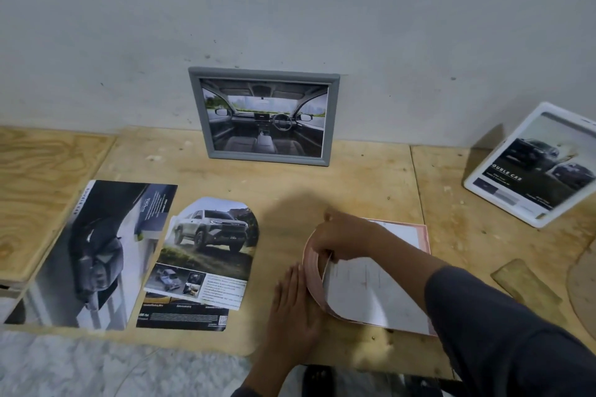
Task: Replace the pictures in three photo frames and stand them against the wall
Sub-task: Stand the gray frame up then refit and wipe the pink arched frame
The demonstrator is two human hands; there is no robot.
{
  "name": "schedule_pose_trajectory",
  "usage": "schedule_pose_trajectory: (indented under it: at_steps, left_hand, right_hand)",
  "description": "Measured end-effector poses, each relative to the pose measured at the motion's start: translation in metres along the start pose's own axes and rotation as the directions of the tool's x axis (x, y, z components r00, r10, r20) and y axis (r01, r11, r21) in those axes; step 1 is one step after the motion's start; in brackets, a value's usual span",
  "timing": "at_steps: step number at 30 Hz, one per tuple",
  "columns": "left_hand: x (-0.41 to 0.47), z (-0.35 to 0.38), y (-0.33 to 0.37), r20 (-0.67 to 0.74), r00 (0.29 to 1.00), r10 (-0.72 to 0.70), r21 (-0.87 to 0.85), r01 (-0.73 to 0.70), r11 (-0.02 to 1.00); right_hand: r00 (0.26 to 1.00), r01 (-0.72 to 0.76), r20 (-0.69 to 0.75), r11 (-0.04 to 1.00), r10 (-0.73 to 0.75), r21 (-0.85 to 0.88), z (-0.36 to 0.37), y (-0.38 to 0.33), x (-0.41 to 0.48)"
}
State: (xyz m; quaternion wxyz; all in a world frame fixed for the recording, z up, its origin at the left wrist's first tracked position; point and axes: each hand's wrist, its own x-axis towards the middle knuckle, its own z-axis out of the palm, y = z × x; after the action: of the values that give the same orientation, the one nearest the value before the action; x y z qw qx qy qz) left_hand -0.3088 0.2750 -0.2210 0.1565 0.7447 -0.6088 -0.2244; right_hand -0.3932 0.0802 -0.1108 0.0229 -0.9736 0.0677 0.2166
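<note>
A grey photo frame (pixel 263 116) with a car-interior picture stands against the wall. A white frame (pixel 532 166) with a car picture leans at the far right. A pink frame (pixel 422 234) lies flat on the wooden board in front of me. My right hand (pixel 345 238) grips the curled edge of a sheet (pixel 364 293) that bends up over the pink frame. My left hand (pixel 295 306) lies flat on the board, fingers pressed against the curled sheet's left side. Loose car pictures (pixel 209 248) lie to the left.
A large car brochure (pixel 96 251) lies at the left, partly over a raised plywood panel (pixel 42 190). A small wooden block (pixel 525 284) and a curved wooden piece (pixel 583 287) sit at the right. The board's front edge (pixel 180 342) borders a grey carpet.
</note>
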Motion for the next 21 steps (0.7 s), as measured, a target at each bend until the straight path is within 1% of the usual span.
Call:
schedule_pose_trajectory:
  at_steps: [5,9,13,19,21]
  left_hand:
    - [0.001,0.003,0.0,-0.028,1.0,-0.009,-0.017,0.008,1.0]
    - [0.001,0.005,0.0,-0.067,0.998,-0.008,-0.062,0.004,0.998]
    - [0.0,0.004,0.004,-0.092,0.996,0.004,-0.077,-0.011,0.997]
    - [0.0,0.002,0.008,-0.052,0.998,-0.032,-0.054,0.029,0.998]
    - [0.001,0.0,0.011,-0.033,0.998,-0.052,-0.091,0.049,0.995]
  right_hand:
    - [1.0,-0.013,0.029,0.996,0.011,0.083,-0.012,0.003,0.0]
    - [0.999,0.025,0.023,0.999,-0.026,0.043,-0.017,0.008,0.002]
    - [0.997,-0.013,0.076,1.0,0.013,0.002,-0.036,0.014,-0.004]
    - [0.995,-0.072,0.068,0.997,0.072,0.003,-0.081,0.013,-0.006]
    - [0.991,-0.121,0.056,0.993,0.12,0.009,-0.087,0.014,-0.004]
